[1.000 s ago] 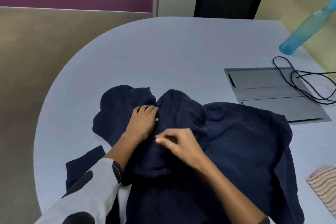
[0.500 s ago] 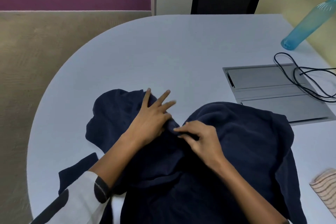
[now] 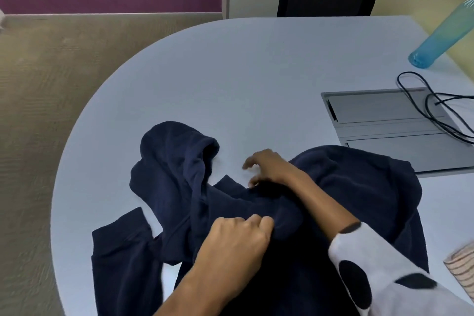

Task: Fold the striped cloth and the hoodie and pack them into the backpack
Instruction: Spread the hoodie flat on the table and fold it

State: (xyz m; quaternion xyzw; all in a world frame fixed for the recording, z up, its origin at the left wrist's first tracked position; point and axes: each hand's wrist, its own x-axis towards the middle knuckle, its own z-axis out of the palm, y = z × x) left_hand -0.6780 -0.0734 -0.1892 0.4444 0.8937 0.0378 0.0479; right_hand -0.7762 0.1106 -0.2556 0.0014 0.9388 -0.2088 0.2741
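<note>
Sprawling navy hoodie, crumpled, unfolded

The table past the hoodie is wide open. The bottle, cable and grey panel crowd the right.

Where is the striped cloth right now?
In the head view, the striped cloth lies at the table's lower right edge, partly cut off by the frame, just right of the hoodie.

- Left hand has withdrawn toward the person and now clenches hoodie fabric.
- Right hand has advanced to the collar edge, fingers loose.
- Hood is pulled leftward.
</note>
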